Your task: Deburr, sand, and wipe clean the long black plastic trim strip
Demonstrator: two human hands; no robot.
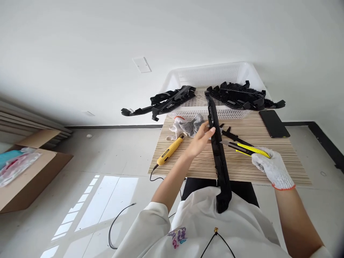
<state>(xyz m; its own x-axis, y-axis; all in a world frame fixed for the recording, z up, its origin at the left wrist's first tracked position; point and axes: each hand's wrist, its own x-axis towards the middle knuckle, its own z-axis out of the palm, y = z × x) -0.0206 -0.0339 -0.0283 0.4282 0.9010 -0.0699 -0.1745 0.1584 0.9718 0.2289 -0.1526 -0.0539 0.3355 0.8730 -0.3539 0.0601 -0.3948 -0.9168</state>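
Observation:
My bare left hand (199, 141) is closed around the middle of a long black plastic trim part (220, 163). The part stretches from the front rim of the basket down to my lap. My right hand (272, 166), in a white knit glove, grips a yellow-and-black utility knife (245, 148). Its blade is out, and the tip lies close beside the right edge of the trim part; whether it touches, I cannot tell. Behind the knife lies a black caliper-like piece (233, 135), partly hidden by it.
A white plastic basket (188, 72) holds two piles of black trim parts (239, 95). On the striped table (199, 166) are a yellow corded tool (170, 152), a white glove (176, 129), a grey cloth (191, 126) and a phone (274, 123). An open cardboard box (34, 179) stands left.

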